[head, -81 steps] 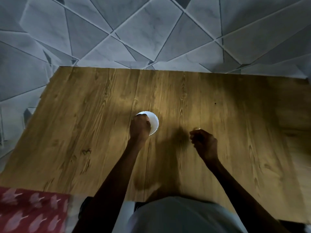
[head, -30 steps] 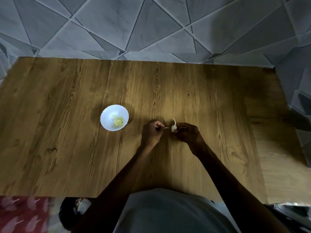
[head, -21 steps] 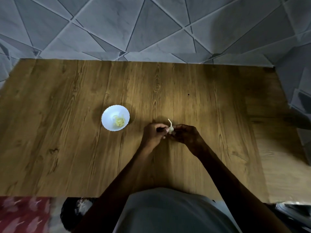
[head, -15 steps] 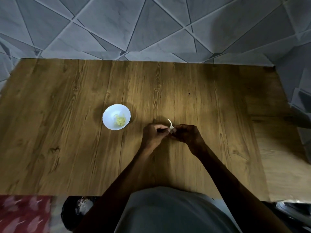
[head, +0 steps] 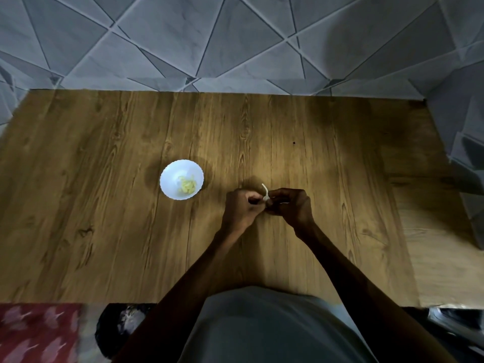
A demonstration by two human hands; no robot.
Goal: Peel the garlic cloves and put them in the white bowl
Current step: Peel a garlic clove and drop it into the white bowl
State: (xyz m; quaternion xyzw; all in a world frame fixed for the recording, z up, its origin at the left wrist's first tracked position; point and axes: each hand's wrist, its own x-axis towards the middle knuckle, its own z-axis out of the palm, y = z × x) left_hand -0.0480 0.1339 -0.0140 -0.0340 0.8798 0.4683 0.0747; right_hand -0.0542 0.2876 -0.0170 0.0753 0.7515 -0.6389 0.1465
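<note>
The task looks partly done. The white bowl (head: 181, 179) stands on the wooden surface (head: 104, 218) to the left of the hands and already holds a small heap of yellowish peeled cloves (head: 187, 185), too small to count. One more garlic clove (head: 267, 200) is being worked on: it is held above the surface, near the bowl but clear of it, between the left grip (head: 242, 205) and the right grip (head: 290, 204), which meet knuckle to knuckle. Both are closed on it, fingers curled in and pinching. A pale strip of skin (head: 264, 188) sticks up from the clove between them, so I judge the peeling of this one to be under way and not finished; it has yet to go into the bowl. No other unpeeled garlic shows on the surface, though whether either palm hides more I cannot tell. The surface is brown wood grain, lit brightest around the hands and dim towards its edges. Beyond its far edge are grey marbled tiles (head: 235, 35) cut in triangles. At the lower left corner lies a red patterned cloth (head: 34, 334), and the person's grey garment (head: 262, 328) fills the bottom middle.
</note>
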